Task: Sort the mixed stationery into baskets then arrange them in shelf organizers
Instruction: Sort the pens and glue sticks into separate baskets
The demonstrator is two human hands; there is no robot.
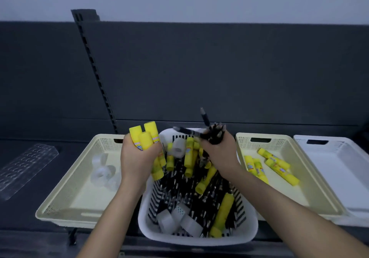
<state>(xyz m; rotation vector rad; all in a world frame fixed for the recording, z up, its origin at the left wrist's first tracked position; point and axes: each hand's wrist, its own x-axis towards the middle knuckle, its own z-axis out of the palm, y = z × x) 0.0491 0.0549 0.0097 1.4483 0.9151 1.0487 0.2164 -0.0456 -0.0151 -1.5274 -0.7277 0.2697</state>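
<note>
A white slotted basket in the middle holds mixed black pens, yellow glue sticks and clear tape rolls. Above its far left corner my left hand grips a bunch of yellow glue sticks, caps up. My right hand holds a fistful of black pens over the basket's far end, tips pointing up and left. The cream basket on the left contains clear tape rolls. Several glue sticks lie in the cream basket on the right.
A white tray stands at the far right. A clear perforated organizer strip lies on the dark shelf at the left. A slotted shelf upright rises behind, against the dark back panel.
</note>
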